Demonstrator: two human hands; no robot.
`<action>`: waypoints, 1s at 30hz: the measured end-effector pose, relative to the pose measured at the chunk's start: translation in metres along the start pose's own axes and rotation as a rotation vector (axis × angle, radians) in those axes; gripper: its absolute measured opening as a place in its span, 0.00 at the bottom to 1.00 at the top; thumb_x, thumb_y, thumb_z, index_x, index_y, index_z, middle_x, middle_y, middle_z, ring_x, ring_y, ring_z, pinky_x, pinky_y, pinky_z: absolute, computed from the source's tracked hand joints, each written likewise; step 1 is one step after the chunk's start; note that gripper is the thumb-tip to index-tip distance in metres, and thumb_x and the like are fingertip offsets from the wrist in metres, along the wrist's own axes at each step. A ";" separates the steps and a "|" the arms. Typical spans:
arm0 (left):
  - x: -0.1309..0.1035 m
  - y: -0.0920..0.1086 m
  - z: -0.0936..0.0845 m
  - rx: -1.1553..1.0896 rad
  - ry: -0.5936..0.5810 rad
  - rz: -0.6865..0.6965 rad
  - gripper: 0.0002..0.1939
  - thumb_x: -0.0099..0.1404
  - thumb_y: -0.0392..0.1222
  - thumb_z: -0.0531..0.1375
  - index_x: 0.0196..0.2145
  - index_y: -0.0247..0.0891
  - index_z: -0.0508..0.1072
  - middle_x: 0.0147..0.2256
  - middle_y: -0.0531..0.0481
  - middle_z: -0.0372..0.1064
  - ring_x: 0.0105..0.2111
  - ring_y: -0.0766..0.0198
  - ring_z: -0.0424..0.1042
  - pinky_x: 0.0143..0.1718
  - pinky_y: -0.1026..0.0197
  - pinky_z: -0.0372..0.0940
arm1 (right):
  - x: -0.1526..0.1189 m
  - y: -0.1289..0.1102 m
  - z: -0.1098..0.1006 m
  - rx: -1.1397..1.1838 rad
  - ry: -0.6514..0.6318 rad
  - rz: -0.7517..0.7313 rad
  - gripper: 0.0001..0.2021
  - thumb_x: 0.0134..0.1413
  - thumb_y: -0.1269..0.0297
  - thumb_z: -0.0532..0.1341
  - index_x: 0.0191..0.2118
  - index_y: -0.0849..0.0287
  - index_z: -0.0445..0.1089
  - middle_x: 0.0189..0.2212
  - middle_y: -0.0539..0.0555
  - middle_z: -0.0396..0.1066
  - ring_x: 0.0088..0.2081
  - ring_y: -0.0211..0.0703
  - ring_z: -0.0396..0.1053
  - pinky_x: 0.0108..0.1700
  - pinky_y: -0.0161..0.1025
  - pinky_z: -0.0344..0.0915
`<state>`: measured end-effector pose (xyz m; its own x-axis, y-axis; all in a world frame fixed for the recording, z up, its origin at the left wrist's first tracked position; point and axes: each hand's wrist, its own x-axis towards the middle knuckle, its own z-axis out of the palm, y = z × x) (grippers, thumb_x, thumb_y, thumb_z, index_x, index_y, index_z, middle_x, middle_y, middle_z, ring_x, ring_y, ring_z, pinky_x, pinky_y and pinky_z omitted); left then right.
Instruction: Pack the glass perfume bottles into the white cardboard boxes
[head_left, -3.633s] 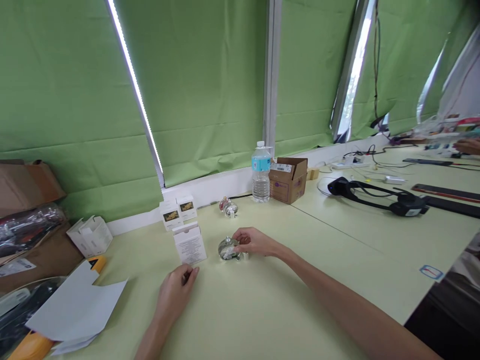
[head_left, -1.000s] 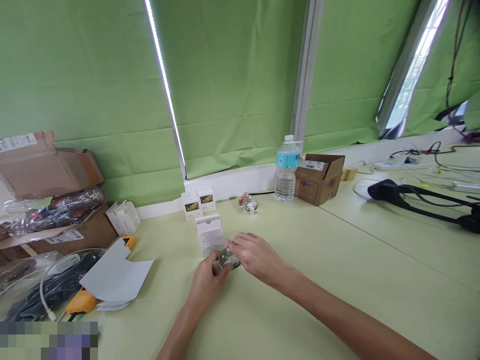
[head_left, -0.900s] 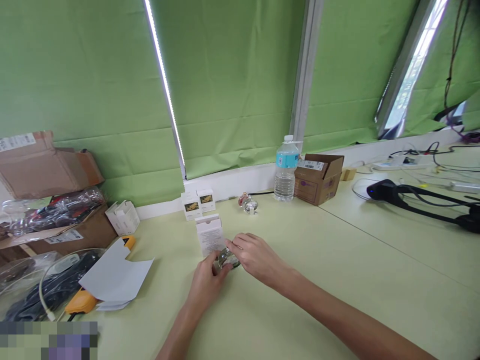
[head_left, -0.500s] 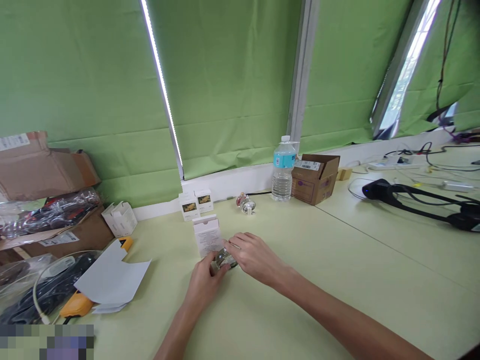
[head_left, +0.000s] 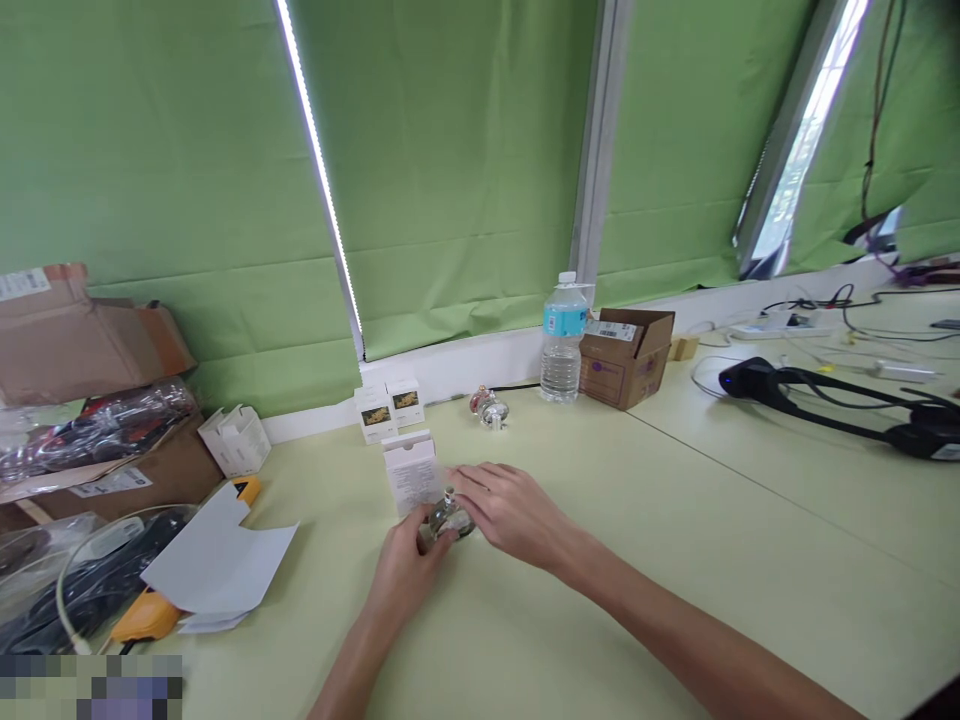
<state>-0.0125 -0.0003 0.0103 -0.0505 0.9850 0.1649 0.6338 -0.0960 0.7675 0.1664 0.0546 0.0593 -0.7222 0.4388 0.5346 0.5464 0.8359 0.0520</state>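
Note:
A small rounded clear glass bottle [head_left: 452, 520] with a shiny metallic neck stands low over the table, in front of a white printed box [head_left: 412, 478]. My left hand [head_left: 411, 555] is closed on its left side, thumb along the front. From the right, my right hand [head_left: 506, 508] curves around the bottle's upper side, its fingers passing behind the neck. The fingertips are slightly blurred, and part of the bottle's right side is hidden by this hand. Behind the hands sit shiny silver and reddish small bottles [head_left: 491, 410].
Two white picture boxes [head_left: 390, 408] stand by the wall. A water bottle [head_left: 562, 345] and an open cardboard box [head_left: 626, 360] are behind to the right. Black headgear [head_left: 825, 400] lies at right. White paper sheets [head_left: 221, 570] and bagged items [head_left: 97, 570] crowd the left.
My right fingers have shifted slightly off the bottle's top, so its metallic neck now shows. My left hand keeps its hold. The view has moved a little.

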 end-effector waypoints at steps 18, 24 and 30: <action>0.000 -0.002 0.000 0.019 0.003 0.006 0.17 0.61 0.52 0.55 0.45 0.43 0.70 0.19 0.58 0.57 0.21 0.67 0.57 0.25 0.65 0.50 | -0.018 0.018 -0.011 0.326 -0.075 0.198 0.24 0.62 0.62 0.52 0.62 0.53 0.54 0.57 0.53 0.63 0.55 0.45 0.62 0.55 0.43 0.61; 0.000 -0.001 0.001 0.001 -0.003 0.026 0.15 0.62 0.51 0.54 0.42 0.41 0.70 0.21 0.58 0.57 0.21 0.68 0.55 0.25 0.66 0.49 | -0.016 -0.003 0.004 0.326 -0.089 0.119 0.22 0.63 0.63 0.51 0.62 0.51 0.56 0.55 0.52 0.66 0.52 0.45 0.65 0.52 0.42 0.64; -0.002 0.004 -0.002 0.022 -0.010 0.005 0.13 0.63 0.50 0.53 0.40 0.42 0.70 0.20 0.59 0.56 0.21 0.69 0.53 0.24 0.67 0.49 | -0.014 -0.002 0.012 0.216 -0.079 0.076 0.21 0.64 0.62 0.49 0.61 0.55 0.59 0.48 0.55 0.72 0.47 0.46 0.70 0.48 0.42 0.66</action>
<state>-0.0115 -0.0026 0.0142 -0.0398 0.9859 0.1623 0.6509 -0.0977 0.7529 0.1702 0.0512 0.0415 -0.7183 0.5204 0.4617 0.5031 0.8469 -0.1720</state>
